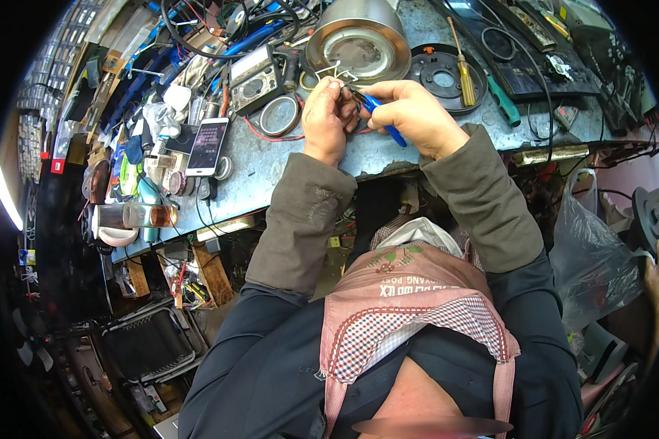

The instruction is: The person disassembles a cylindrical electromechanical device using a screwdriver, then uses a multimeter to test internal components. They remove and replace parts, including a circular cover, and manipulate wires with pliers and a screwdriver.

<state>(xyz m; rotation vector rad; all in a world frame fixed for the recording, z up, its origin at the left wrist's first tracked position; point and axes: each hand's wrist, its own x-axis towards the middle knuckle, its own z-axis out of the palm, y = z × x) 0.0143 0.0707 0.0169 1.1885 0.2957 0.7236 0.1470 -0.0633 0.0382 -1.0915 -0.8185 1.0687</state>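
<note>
My left hand [322, 121] is closed on a small part with thin white wires [335, 72] sticking up past its fingertips. My right hand [416, 115] grips blue-handled pliers [395, 134], their jaws at the left fingertips. What exactly the jaws pinch is too small to tell. Just beyond both hands a metal kettle [400, 36] lies tipped, its round underside facing me. A round black kettle base [425, 69] sits right of it, with a yellow-handled screwdriver [466, 82] lying across. To the left of my left hand lies a metal ring [279, 115].
An analog multimeter [255, 86] and a phone [207, 148] lie on the left of the blue bench [252, 192]. A green-handled screwdriver [504, 102] lies at right. Tools and cables crowd the back. Another person's hand [655, 282] is at the right edge near a clear plastic bag [589, 256].
</note>
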